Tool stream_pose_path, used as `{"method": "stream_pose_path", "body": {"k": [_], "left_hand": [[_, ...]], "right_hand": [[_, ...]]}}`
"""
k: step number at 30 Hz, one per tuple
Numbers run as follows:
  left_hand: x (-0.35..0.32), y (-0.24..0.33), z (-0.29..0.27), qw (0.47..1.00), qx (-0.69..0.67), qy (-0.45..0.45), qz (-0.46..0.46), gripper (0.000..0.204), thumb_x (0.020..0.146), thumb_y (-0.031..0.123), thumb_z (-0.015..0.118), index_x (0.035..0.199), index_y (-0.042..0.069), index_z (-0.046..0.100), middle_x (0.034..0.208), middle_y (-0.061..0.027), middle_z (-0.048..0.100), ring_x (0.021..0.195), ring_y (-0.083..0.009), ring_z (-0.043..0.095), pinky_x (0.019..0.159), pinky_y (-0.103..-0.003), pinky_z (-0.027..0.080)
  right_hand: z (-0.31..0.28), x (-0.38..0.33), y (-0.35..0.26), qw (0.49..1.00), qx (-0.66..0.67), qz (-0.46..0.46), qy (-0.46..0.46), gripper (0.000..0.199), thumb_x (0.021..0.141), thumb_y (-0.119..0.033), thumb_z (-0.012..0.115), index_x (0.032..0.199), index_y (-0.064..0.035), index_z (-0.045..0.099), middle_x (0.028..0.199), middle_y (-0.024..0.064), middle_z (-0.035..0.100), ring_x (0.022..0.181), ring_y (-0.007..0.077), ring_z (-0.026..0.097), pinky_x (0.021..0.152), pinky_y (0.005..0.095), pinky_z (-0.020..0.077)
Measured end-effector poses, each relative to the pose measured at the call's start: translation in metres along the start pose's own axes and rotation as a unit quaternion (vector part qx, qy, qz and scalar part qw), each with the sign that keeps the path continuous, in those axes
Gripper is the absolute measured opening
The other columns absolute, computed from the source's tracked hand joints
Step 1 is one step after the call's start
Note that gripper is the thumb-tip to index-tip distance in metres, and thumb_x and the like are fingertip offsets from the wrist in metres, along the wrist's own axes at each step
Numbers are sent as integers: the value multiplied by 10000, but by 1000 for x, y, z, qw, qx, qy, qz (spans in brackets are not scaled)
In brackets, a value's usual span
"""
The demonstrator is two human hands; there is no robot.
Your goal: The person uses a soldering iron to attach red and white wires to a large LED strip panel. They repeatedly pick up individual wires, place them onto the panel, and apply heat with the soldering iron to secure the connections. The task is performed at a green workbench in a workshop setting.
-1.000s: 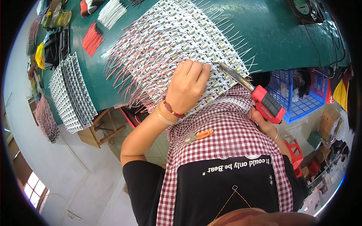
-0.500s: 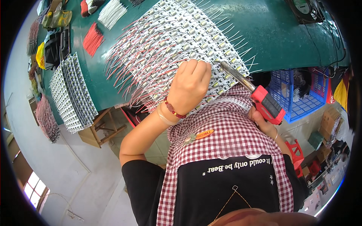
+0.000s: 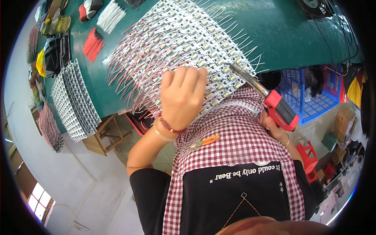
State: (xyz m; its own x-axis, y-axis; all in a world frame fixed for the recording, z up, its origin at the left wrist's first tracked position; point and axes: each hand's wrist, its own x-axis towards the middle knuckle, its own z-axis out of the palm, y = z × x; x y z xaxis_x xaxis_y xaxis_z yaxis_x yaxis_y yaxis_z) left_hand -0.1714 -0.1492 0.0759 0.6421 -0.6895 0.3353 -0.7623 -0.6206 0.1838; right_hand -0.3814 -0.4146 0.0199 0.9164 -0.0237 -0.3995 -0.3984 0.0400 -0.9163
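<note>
A large sheet of white LED strip boards [image 3: 197,39] lies on the green table, with thin red and white wires fringing its sides. Over its near part my left hand [image 3: 182,91] is held with fingers curled together; whatever they may pinch is hidden beneath them. My right hand [image 3: 274,128] grips the red and black handle of a soldering iron [image 3: 280,110] from below, close to the apron. The iron's metal barrel slants up and left, and its thin tip is over the boards' near right part; contact cannot be made out.
More LED boards [image 3: 74,100] lie at the table's left edge. Bundles of red wires [image 3: 93,44] and white wires [image 3: 111,16] rest farther back. A blue crate [image 3: 293,92] stands below the table at right, and a black device [image 3: 315,8] with cables sits at the far right.
My left hand has moved left and slightly toward me, away from the iron's tip. The soldering iron has shifted slightly right and remains in my right hand.
</note>
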Motion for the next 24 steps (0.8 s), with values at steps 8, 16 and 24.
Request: {"method": "stream_pose_path", "body": {"k": [8, 16, 24], "left_hand": [[-1, 14, -17, 995, -96, 36, -22, 299, 717, 30, 614, 1010, -13, 654, 829, -71, 532, 750, -224, 527, 639, -360, 410], [-8, 14, 34, 993, -121, 7, 2, 274, 723, 20, 588, 993, -23, 606, 790, -90, 453, 736, -236, 491, 649, -346, 428], [-7, 22, 32, 989, -145, 25, -7, 295, 694, -71, 611, 981, -12, 647, 756, -90, 481, 690, -246, 521, 606, -352, 448]], "right_hand": [[-1, -6, -6, 999, 38, 6, 1, 153, 914, -166, 637, 853, -33, 593, 761, 30, 582, 706, 139, 549, 663, 297, 444], [-4, -11, 7, 1000, -26, -11, -1, 134, 861, -127, 657, 791, -24, 605, 727, 41, 585, 640, 138, 546, 593, 286, 433], [2, -6, -4, 999, -47, -13, 19, 165, 800, -160, 700, 812, -12, 629, 750, 77, 617, 667, 217, 585, 612, 337, 449]]}}
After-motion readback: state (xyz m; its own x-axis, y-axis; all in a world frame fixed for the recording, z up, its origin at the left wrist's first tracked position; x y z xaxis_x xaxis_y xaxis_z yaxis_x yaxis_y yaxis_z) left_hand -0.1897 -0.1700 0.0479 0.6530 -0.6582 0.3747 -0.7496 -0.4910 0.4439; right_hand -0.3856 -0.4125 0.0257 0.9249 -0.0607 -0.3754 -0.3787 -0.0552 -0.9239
